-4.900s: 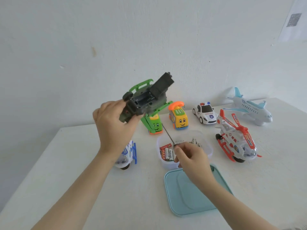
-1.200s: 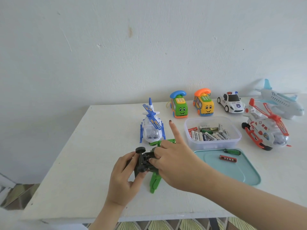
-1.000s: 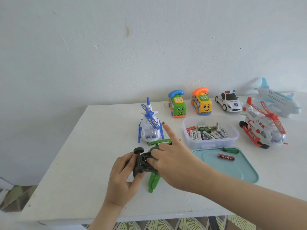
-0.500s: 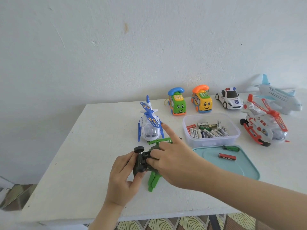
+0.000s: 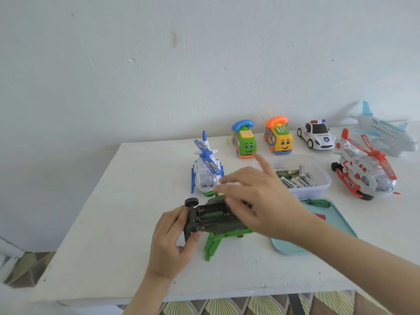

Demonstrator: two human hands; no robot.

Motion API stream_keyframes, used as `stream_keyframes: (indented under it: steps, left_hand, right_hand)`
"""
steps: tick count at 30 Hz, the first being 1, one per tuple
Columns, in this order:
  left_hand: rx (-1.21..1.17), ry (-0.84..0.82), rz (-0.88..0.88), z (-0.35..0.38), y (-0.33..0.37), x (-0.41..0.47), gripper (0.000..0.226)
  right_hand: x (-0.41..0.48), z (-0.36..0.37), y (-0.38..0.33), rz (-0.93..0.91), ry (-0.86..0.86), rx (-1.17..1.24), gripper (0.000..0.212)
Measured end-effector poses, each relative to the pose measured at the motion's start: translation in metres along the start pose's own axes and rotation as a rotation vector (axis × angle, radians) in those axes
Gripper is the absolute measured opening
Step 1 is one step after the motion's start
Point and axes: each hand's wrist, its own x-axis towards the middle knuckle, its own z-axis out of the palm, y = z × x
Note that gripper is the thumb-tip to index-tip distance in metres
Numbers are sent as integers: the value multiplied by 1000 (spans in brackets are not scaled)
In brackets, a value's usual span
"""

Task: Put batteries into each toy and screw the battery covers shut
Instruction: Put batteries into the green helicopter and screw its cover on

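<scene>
Batteries going into the first toy, cover not yet on.
My left hand (image 5: 169, 242) grips the dark green helicopter (image 5: 218, 220) belly-up; my right hand (image 5: 254, 198) hovers loose-fingered over its battery bay (image 5: 212, 214); the other toys beyond look untouched.

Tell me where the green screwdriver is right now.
In the head view, the green screwdriver lies on the teal lid at its far edge, right of the right hand, just in front of the battery tub.
</scene>
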Motion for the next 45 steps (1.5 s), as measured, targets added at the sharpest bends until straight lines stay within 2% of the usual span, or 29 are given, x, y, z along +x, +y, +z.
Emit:
stream_keyframes:
  steps: [2, 5, 8, 10, 13, 18, 23, 25, 28, 31, 35, 37, 39, 41, 45]
  left_hand:
    - [-2, 4, -5, 0, 1, 0, 39]
    - [3, -1, -12, -1, 5, 0, 38]
    - [13, -1, -9, -2, 7, 0, 41]
    - [19, -1, -4, -3, 9, 1, 40]
    - [17, -4, -5, -3, 10, 1, 39]
    - [36, -14, -34, -2, 10, 0, 54]
    - [36, -21, -43, -1, 12, 1, 57]
    - [37, -21, -38, -2, 13, 1, 57]
    - [39, -17, -24, -2, 12, 0, 53]
    - [42, -8, -4, -1, 10, -1, 50]
    - [43, 3, 5, 0, 8, -2, 47]
    - [38, 12, 9, 1, 7, -2, 42]
    - [41, 17, 18, 1, 6, -2, 40]
    - [50, 11, 28, 1, 4, -3, 40]
    - [53, -6, 21, 1, 3, -3, 41]
  right_hand:
    - [-8, -9, 14, 121, 83, 107, 29]
    - [-26, -19, 37, 389, 13, 184, 30]
    - [-52, -22, 62, 588, -309, -100, 21]
    - [-67, -23, 72, 613, -529, -342, 18]
    - [-83, -23, 80, 636, -668, -430, 24]
    - [-95, -18, 86, 682, -690, -424, 23]
    - [-94, -14, 83, 633, -689, -438, 15]
    - [-93, -13, 80, 676, -634, -351, 14]
    - [-82, -14, 74, 760, -514, -63, 11]
    - [-59, -25, 59, 711, -331, 167, 17]
    - [-22, -45, 22, 555, 15, 343, 21]
    - [-6, -51, 2, 473, 103, 453, 27]
    - [5, -50, -14, 374, 74, 460, 22]
    - [12, -41, -23, 246, -2, 343, 15]
    - [25, -16, -28, 126, -253, 131, 12]
